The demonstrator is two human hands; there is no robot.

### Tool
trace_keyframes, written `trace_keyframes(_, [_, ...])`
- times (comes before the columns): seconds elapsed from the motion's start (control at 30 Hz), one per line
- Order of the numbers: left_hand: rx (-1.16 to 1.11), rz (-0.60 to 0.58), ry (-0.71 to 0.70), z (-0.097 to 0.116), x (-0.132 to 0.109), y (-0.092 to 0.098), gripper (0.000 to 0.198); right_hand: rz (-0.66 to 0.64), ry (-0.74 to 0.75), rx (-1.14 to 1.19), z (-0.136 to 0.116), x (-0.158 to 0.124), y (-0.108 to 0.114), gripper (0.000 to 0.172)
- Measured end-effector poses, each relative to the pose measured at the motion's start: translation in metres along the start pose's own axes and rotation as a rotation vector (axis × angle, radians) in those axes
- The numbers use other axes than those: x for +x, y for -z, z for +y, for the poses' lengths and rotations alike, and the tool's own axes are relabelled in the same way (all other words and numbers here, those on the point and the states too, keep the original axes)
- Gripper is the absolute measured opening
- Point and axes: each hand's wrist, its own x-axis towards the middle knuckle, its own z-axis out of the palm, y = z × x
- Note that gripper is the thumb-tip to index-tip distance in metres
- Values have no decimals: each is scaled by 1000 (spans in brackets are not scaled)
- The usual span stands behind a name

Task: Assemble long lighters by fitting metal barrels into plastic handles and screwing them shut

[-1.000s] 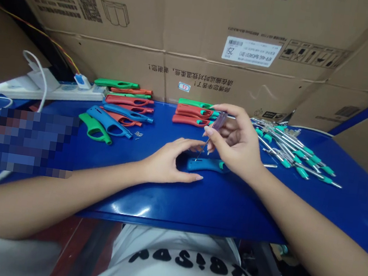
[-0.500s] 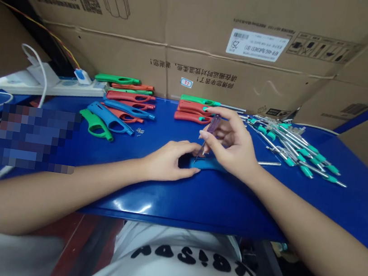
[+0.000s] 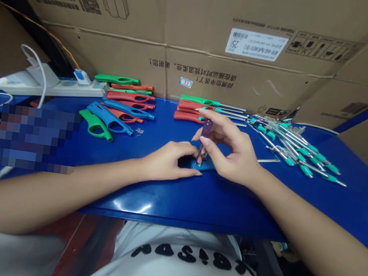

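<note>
A blue long-nosed lighter [image 3: 208, 165] lies on the table in front of me, its metal tube pointing right from under my right wrist. My left hand [image 3: 169, 161] is closed around the left end of the lighter, thumb on the near side. My right hand [image 3: 235, 152] grips a screwdriver [image 3: 207, 128] with a dark purple handle, held nearly upright. The screwdriver's tip meets the lighter's body between the fingers of both hands. Fingers hide much of the lighter, and I cannot make out a screw under the tip.
Left, several coloured lighter shells [image 3: 111, 121] lie beside small screws [image 3: 139, 131]. Lighters with metal tubes [image 3: 191, 107] rest behind my right hand. A pile of metal tubes with green parts [image 3: 292, 146] is at right. Cardboard [image 3: 198, 35] backs the table; a power strip [image 3: 81, 89] stands left.
The screwdriver has become more upright and its handle has shifted slightly left with my right hand. My right fingertips are lower, near the tip. My left hand has barely moved.
</note>
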Motion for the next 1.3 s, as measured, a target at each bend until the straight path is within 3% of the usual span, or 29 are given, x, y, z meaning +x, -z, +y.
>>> trace_keyframes(0.73, [1,-9,16,0,0,0,19,-2,77,-120,-3,-1,2,57])
trace_keyframes(1.3, [7,-19,18,1,0,0,18,-2,142,-205,-3,0,3,54])
